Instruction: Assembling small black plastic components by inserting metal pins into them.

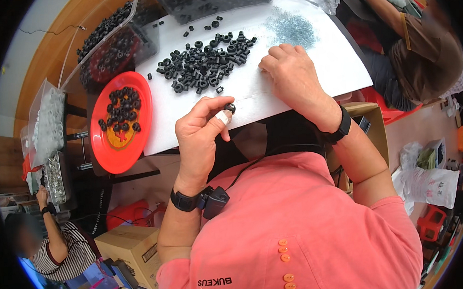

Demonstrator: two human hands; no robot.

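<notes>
Between the thumb and forefinger of my left hand [202, 127] is a small round black plastic part [230, 108], held over the front edge of the white board. A white wrap covers that thumb. My right hand [292, 76] rests on the board with its fingers bent and drawn together; what they hold, if anything, is hidden. Just beyond it lies a spread of tiny silvery pieces [292, 30], too small to name. A heap of black plastic parts [201, 65], some ring-shaped and some like short tubes, covers the middle of the white board [181, 129].
On the left, a red plate [98, 146] holds more round black parts. Clear bins [127, 61] of black parts stand behind it, and another bin [213, 1] is at the back. Co-workers sit at right [420, 56] and lower left [64, 250]. A cardboard box [375, 132] stands beside my right arm.
</notes>
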